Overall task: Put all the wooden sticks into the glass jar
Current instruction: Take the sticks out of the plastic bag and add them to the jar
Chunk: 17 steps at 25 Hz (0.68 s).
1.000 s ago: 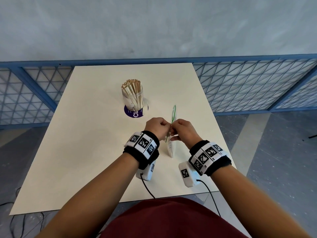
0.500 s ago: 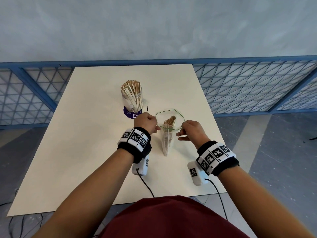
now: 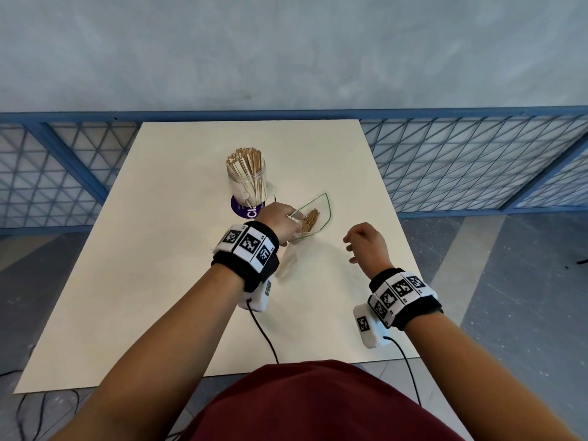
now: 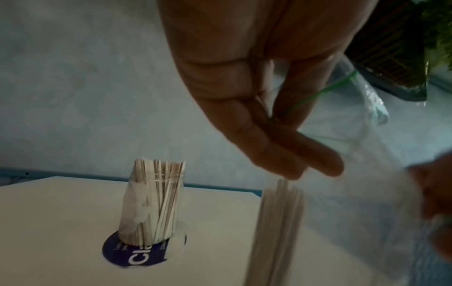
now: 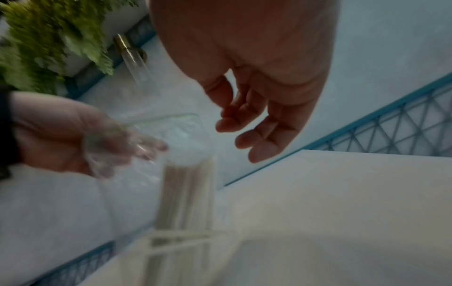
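A glass jar (image 3: 247, 183) (image 4: 153, 205) packed with wooden sticks stands on a purple disc (image 3: 245, 209) in the middle of the cream table (image 3: 159, 265). Just right of it, my left hand (image 3: 280, 222) (image 4: 274, 123) pinches the green-edged rim of a clear plastic bag (image 3: 313, 218) (image 5: 181, 139). The bag is open at its mouth and holds a bundle of wooden sticks (image 3: 310, 219) (image 4: 276, 222) (image 5: 186, 193) standing upright. My right hand (image 3: 366, 243) (image 5: 249, 131) hovers to the right of the bag with loosely curled fingers and holds nothing.
A blue metal mesh fence (image 3: 477, 167) runs behind and beside the table, with a grey wall beyond. Cables (image 3: 264, 332) trail from both wrist cameras over the near table edge. A green plant (image 5: 49, 38) shows in the right wrist view.
Both hands pulled the closed bag open. Then my right hand let go of the rim and moved away to the right, while the left kept its pinch.
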Each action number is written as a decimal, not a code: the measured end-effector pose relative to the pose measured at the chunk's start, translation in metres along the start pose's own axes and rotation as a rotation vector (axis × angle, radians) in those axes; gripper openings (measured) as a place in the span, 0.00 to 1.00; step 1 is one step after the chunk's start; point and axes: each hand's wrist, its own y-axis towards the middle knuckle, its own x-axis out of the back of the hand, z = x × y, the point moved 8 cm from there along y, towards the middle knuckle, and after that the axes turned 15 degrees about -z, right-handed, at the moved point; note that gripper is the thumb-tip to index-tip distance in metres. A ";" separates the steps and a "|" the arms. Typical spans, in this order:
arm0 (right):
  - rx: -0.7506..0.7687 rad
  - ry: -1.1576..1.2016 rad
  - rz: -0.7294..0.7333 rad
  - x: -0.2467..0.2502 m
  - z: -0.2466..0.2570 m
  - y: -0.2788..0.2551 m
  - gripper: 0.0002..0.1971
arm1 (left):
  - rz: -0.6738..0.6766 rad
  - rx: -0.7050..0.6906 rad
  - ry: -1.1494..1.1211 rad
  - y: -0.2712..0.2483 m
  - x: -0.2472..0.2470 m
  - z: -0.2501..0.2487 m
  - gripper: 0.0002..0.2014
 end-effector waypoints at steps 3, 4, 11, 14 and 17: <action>0.114 -0.160 0.173 -0.012 -0.012 -0.004 0.33 | 0.094 -0.101 0.032 -0.009 0.005 -0.024 0.19; 0.158 -0.153 0.223 -0.015 -0.008 -0.008 0.41 | 0.145 -0.124 0.028 -0.012 0.007 -0.033 0.19; 0.178 0.184 0.324 -0.026 0.029 -0.016 0.20 | 0.180 -0.289 -0.029 -0.012 0.030 -0.078 0.19; 0.158 0.164 0.244 -0.026 0.027 -0.016 0.13 | -0.314 -0.559 0.024 -0.014 0.068 -0.097 0.16; 0.149 0.142 0.225 -0.026 0.027 -0.016 0.13 | -0.292 -0.653 -0.082 -0.031 0.067 -0.110 0.11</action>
